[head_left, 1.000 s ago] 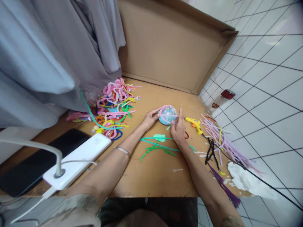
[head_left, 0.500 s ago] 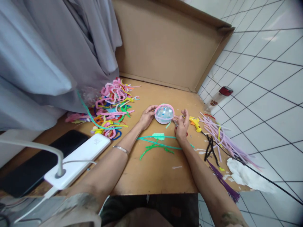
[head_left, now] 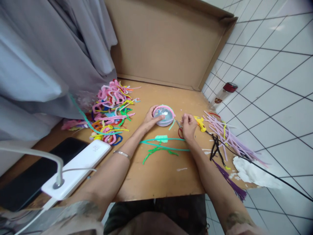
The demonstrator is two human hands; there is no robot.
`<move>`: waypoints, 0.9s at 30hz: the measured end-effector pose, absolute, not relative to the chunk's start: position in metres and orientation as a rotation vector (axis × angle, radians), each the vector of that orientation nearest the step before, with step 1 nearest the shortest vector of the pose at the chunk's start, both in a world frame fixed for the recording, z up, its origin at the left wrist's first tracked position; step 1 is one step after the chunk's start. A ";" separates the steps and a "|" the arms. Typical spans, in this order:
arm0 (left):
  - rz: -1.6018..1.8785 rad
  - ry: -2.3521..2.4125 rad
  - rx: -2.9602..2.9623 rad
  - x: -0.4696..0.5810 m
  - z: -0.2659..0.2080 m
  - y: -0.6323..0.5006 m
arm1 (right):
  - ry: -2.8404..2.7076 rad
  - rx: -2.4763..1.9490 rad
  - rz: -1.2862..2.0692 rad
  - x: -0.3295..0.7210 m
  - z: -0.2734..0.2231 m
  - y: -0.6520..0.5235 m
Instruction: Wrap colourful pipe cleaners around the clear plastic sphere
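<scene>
My left hand (head_left: pixel 151 119) grips a clear plastic ball (head_left: pixel 167 113) above the table, its thumb lying across the front. Pink pipe cleaner rims the ball's top, a pale lilac one circles it, and a short mint-green end (head_left: pixel 172 125) sticks out at its lower right. Just right of the ball is my right hand (head_left: pixel 188 126), fingers curled together; whether anything is pinched in them is hidden. Red-handled scissors (head_left: pixel 180 131) lie beside that hand, partly covered by it. Below the ball lie long teal pipe cleaners (head_left: pixel 168 147), a mint-green piece (head_left: pixel 161 139) and twisted green ones (head_left: pixel 156 151).
Left stand a heap of coloured pipe cleaners (head_left: pixel 110 98), a white power bank (head_left: pixel 80 166) and a black phone-like slab (head_left: pixel 66 150). To the right are a yellow glue gun (head_left: pixel 201 124), lilac pipe cleaners (head_left: pixel 221 132), black ones (head_left: pixel 216 148), white tissue (head_left: pixel 251 169) and a red-capped bottle (head_left: pixel 223 94).
My right hand has come away from the ball and its fingers have curled in. My left thumb now lies over the ball's front. The scissors show more. The whole view has shifted slightly.
</scene>
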State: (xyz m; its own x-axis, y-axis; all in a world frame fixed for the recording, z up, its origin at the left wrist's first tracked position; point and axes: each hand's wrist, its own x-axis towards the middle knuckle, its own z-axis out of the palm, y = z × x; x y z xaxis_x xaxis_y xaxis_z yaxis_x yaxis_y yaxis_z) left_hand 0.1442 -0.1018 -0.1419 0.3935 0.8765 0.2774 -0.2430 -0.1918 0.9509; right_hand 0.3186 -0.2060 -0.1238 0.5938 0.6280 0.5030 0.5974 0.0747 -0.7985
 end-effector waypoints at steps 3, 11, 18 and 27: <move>1.223 0.614 1.271 0.145 -0.143 -0.099 | -1.146 -2.016 -0.115 0.328 -0.103 -0.216; 1.421 0.574 1.056 0.147 -0.147 -0.086 | -1.669 -2.726 0.107 0.314 -0.068 -0.231; 1.401 0.555 1.032 0.150 -0.146 -0.091 | -1.816 -2.786 0.144 0.315 -0.065 -0.232; 1.401 0.534 1.045 0.150 -0.141 -0.097 | -1.630 -2.889 -0.043 0.319 -0.055 -0.237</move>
